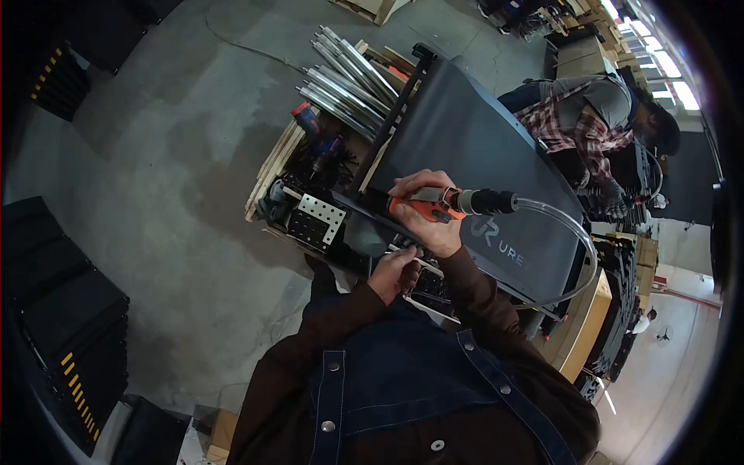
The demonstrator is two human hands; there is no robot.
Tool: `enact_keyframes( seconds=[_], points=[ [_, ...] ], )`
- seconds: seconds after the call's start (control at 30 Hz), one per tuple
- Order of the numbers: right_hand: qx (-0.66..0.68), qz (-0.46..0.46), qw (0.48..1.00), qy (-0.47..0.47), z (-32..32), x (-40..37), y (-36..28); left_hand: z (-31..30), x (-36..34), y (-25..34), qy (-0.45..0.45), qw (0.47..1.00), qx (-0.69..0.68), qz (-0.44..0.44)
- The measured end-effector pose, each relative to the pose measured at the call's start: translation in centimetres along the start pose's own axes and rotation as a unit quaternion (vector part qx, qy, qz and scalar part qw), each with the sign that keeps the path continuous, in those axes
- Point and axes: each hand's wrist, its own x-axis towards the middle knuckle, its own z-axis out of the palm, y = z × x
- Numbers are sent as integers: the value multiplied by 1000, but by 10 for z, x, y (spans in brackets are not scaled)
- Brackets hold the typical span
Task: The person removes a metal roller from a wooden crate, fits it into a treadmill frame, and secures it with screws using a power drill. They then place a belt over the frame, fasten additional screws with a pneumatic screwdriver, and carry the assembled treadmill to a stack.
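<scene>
Denim bib (418,387) nearest; beyond it, my right hand (430,225) wraps firmly round the orange tool (435,208) (clear hose (583,240) looping right) at the dark panel's (473,116) left edge. My left hand (394,271) curls nearer, its closure and any hold unclear. Perforated plate (322,219) lies left.

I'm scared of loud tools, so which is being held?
The orange tool in the right hand, with the clear hose; the red-and-blue tool just lies near the shiny rods.

Orange power tool (439,209), black-and-silver coupling (488,202), held sideways in right hand (426,221) over dark panel (480,147)'s edge; clear hose (574,226) attached, looping across panel.
</scene>
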Motion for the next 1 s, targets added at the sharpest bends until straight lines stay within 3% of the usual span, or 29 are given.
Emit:
enact_keyframes(
  seconds=[0.03,0.1,0.17,0.27,0.33,0.4,0.5,0.53,0.6,0.63,0.67,0.7,0.73,0.83,0.9,1.0],
  points=[
    [-1,1,1000,-2,0,0,1,4,-2,0,44,995,83,-21],
    [-3,-1,1000,-15,-1,0,1,4,10,-3,16,997,63,-31],
    [-6,0,1000,-17,-4,3,3,14,18,-3,42,988,99,113],
    [-7,2,1000,-27,-1,1,-3,13,46,-11,95,979,37,177],
    [-5,3,999,-36,1,2,-18,10,48,-11,75,977,69,188],
    [-20,61,993,-97,-2,9,-34,10,46,-5,58,972,102,201],
    [-8,82,993,-82,-9,14,-22,19,33,2,84,972,132,175],
    [9,118,992,42,16,5,-26,21,27,3,82,958,156,228],
    [-159,55,980,107,47,-8,-24,11,43,-4,70,966,105,225],
    [-115,-29,993,-6,36,-1,-24,6,52,-9,65,969,79,223],
    [-72,-6,997,30,26,0,-28,-1,63,-9,103,966,161,174],
    [-27,16,997,64,18,1,-34,-8,81,-19,142,967,137,162],
    [18,53,987,148,7,1,-45,0,74,-12,140,967,138,165],
    [175,28,947,268,-34,-15,-63,5,54,-19,138,957,129,222],
    [121,48,953,274,-71,-48,-73,5,51,-17,153,948,178,214],
    [23,92,947,306,-118,-122,-89,13,44,-15,163,941,150,257]
  ],
)
